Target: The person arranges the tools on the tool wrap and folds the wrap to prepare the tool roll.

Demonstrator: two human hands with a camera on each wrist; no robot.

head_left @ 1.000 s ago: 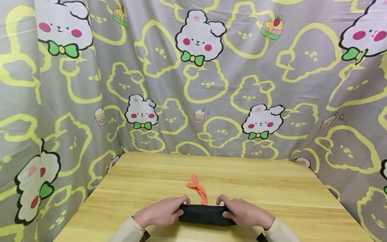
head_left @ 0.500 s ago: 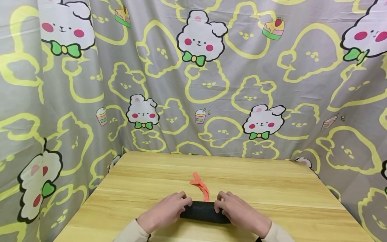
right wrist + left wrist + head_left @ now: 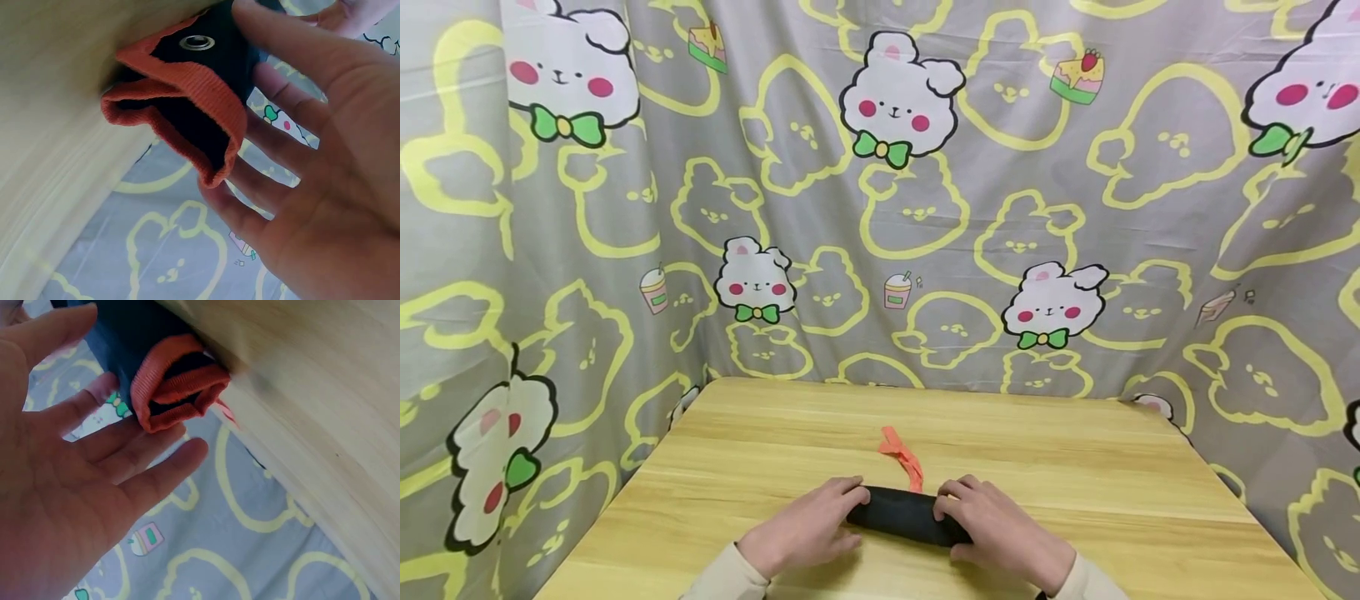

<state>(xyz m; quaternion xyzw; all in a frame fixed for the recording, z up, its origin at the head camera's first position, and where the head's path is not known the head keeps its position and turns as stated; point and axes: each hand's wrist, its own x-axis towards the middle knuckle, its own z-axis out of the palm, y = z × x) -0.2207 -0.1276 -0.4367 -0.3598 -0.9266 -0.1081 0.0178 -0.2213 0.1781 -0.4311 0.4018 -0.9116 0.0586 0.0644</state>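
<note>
A rolled black cloth (image 3: 898,514) with orange edging lies crosswise on the wooden table, its left end slightly farther back. Folded layers show at its left end (image 3: 178,387), and a metal eyelet (image 3: 197,42) sits near the right end. An orange fabric tie (image 3: 906,460) trails away behind it, forked at the tip. My left hand (image 3: 808,527) touches the far side of the roll's left end with extended fingers, its thumb apart from the cloth. My right hand (image 3: 1000,529) holds the right end, fingers bent over the top and thumb at the near lower edge.
The wooden table (image 3: 1075,450) extends back and to both sides of the roll. A grey curtain (image 3: 820,208) with rabbit prints hangs behind the table and along its sides.
The roll has turned slightly, its left end now farther back. My left thumb has come off the cloth; my right fingers have moved onto its top. The tie has shifted slightly right.
</note>
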